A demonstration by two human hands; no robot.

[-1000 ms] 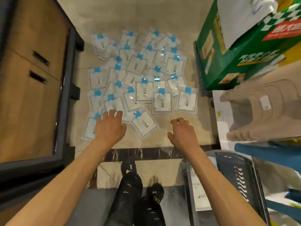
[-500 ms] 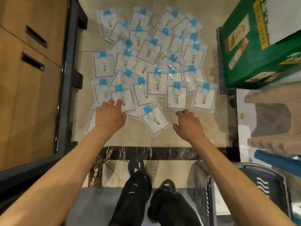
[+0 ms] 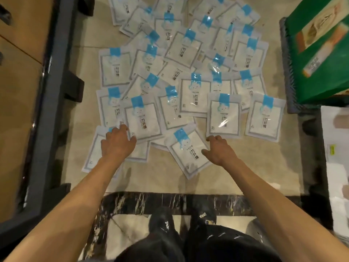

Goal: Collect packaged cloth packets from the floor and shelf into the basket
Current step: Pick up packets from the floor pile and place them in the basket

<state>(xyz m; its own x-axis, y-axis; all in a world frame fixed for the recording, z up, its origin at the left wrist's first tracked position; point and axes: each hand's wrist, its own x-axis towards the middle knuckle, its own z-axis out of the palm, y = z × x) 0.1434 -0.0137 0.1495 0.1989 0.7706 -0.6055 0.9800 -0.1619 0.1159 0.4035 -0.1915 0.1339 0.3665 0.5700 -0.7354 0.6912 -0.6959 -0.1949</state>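
here, white clear-plastic cloth packets with blue tabs (image 3: 190,97) spread overlapping on the beige tile floor (image 3: 162,178), left hand (image 3: 118,144) flat, fingers straight, on the nearest left packets, right hand (image 3: 219,150) relaxed, gripping nothing, touching the tilted front packet (image 3: 188,156), green carton (image 3: 321,53) at right

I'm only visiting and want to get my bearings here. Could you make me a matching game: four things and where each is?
1 left hand
2 right hand
3 green box
4 wooden cabinet

a upper right corner
b left edge
c over the leftmost near packet
d by the tilted packet

Pairs: 1-c, 2-d, 3-a, 4-b
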